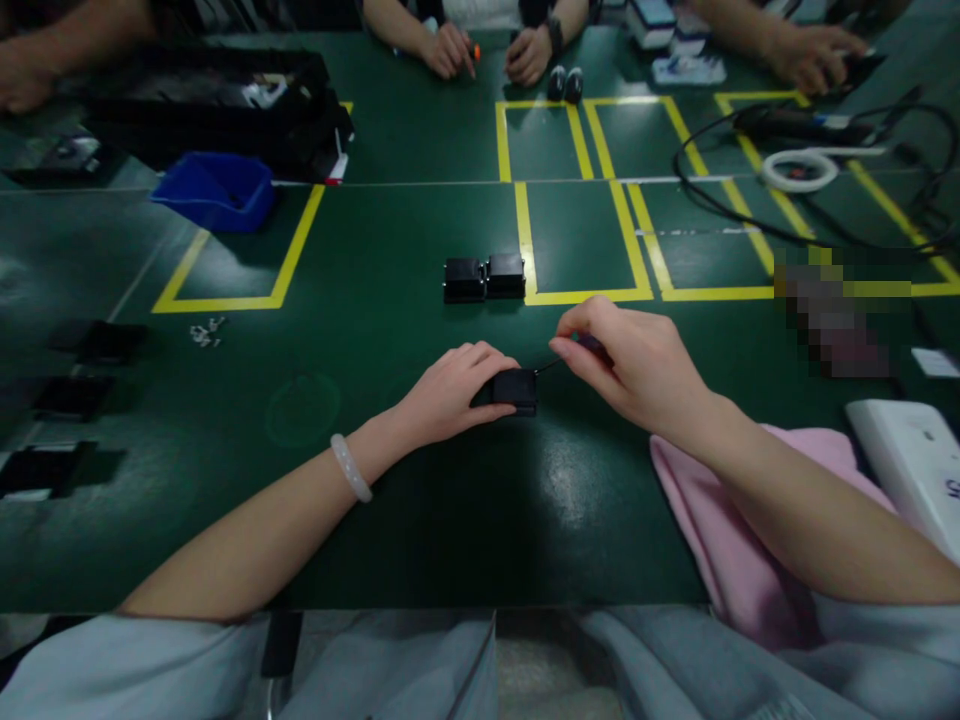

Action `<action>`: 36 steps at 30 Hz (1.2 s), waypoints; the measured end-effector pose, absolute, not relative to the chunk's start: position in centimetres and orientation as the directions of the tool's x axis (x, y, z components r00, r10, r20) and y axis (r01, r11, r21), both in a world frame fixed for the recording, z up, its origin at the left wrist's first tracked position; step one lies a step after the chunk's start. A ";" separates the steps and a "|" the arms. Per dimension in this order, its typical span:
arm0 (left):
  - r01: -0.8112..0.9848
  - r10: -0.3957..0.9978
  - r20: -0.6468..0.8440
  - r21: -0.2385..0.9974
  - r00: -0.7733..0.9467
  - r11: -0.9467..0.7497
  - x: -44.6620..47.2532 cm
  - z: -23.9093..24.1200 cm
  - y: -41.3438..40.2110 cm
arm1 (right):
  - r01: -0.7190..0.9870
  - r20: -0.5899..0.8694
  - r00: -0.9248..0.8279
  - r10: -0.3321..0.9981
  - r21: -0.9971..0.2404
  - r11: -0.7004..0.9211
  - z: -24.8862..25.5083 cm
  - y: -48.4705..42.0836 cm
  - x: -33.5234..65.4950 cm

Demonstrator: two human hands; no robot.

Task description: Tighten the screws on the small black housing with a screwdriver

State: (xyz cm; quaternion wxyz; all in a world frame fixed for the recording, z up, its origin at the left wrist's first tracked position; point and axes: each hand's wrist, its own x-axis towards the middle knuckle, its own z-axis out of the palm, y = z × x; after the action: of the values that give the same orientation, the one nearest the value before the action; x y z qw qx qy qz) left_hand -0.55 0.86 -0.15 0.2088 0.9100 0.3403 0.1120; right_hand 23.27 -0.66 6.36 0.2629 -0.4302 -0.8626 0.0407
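Note:
My left hand (463,390) pins a small black box (516,391) to the green table, thumb along its near side and fingers over its far edge. From the right, my right hand (626,355) pinches a thin screwdriver (551,364), whose dark shaft slants down to the box's right end. Most of its handle is hidden inside my fingers. Just beyond my hands, two similar black boxes (484,277) sit side by side. Off to the left lies a little pile of small metal screws (206,332).
A blue bin (217,190) stands at the back left before a large black tray (225,100). Several black pieces (71,397) line the left edge. At right are a pink cloth (694,490), a white device (911,460) and black cables (694,190). Other people's hands (529,55) work across the table.

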 end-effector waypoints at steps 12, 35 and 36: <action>0.595 0.681 0.051 0.442 0.731 -0.672 -1.3 0.1 1.7 | 0.753 0.355 -0.437 0.827 -0.358 0.552 7.3 0.7 21.7; 0.630 0.731 0.035 0.480 0.681 -0.610 -3.4 0.3 1.7 | 0.718 0.336 -0.458 0.823 -0.406 0.565 6.5 1.0 21.2; 0.631 0.733 0.036 0.481 0.680 -0.609 -3.4 0.3 1.7 | 0.715 0.340 -0.466 0.817 -0.398 0.574 6.5 1.0 21.2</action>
State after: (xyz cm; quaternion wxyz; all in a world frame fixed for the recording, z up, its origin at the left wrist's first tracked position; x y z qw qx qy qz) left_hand -3.44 1.67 0.26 0.2206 0.8895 0.3832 0.1154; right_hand 21.22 0.99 6.48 0.2530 -0.4505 -0.8503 0.1002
